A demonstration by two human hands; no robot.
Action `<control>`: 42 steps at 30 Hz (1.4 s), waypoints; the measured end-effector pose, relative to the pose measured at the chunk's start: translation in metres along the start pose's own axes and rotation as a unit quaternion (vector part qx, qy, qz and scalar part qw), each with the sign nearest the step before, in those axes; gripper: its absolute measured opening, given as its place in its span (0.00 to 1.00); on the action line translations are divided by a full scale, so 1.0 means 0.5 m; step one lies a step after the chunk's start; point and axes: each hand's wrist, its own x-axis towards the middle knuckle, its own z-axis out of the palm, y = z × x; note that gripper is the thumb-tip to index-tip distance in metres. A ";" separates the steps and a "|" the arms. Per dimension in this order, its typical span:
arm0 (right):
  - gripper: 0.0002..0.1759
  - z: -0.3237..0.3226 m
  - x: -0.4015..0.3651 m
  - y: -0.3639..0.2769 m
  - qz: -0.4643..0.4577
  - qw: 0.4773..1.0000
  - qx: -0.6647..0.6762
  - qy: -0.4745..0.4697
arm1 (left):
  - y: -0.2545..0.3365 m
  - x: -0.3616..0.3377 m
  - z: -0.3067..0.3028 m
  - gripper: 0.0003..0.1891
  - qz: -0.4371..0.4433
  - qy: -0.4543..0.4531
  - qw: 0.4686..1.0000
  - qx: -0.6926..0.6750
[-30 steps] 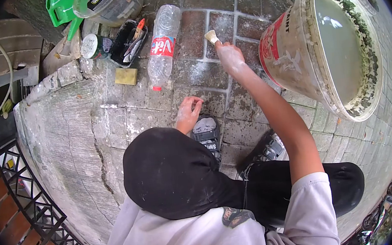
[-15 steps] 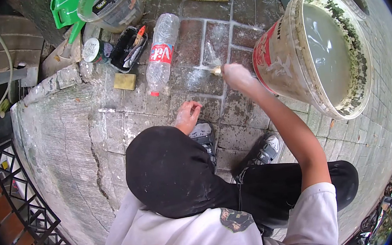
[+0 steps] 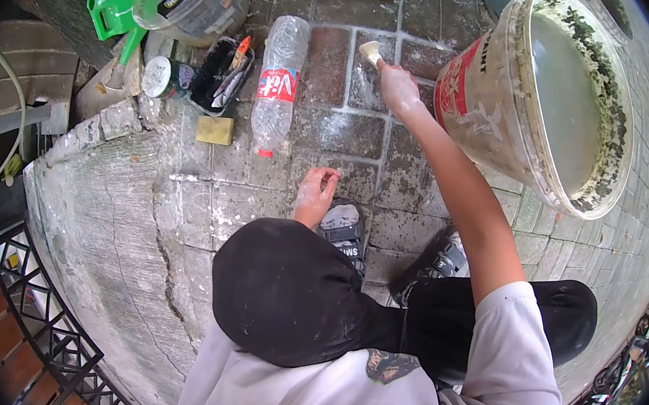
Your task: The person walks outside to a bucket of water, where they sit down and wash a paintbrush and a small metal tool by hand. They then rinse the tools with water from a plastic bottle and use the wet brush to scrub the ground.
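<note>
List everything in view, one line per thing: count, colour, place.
brush: one, pale bristles, upper centre
bucket: one, white with red lettering, right, full of murky liquid
plastic bottle: one, clear with red label, lying left of the brush
sponge: one, yellow, left of the plastic bottle
tray: one, black, holding tools, upper left
tub: one, clear, top left
shoes: two, grey and black, lower centre
right hand: one, whitened, gripping the brush
left hand: one, whitened, empty, beside a shoe
</note>
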 end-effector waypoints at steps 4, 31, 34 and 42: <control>0.18 -0.023 -0.034 -0.005 -0.003 1.000 -0.006 -0.027 | -0.004 0.023 0.009 0.09 0.006 -0.009 1.000 0.008; 0.20 -0.119 -0.178 0.019 0.084 0.740 0.492 -0.451 | 0.027 0.122 -0.012 0.28 0.005 -0.024 0.974 -0.223; 0.21 -0.097 -0.181 0.024 0.086 0.732 0.524 -0.426 | 0.020 0.123 -0.006 0.28 0.015 -0.002 0.971 -0.238; 0.20 -0.044 -0.190 0.020 0.116 0.734 0.549 -0.383 | 0.024 0.101 -0.012 0.26 0.041 0.050 0.989 -0.133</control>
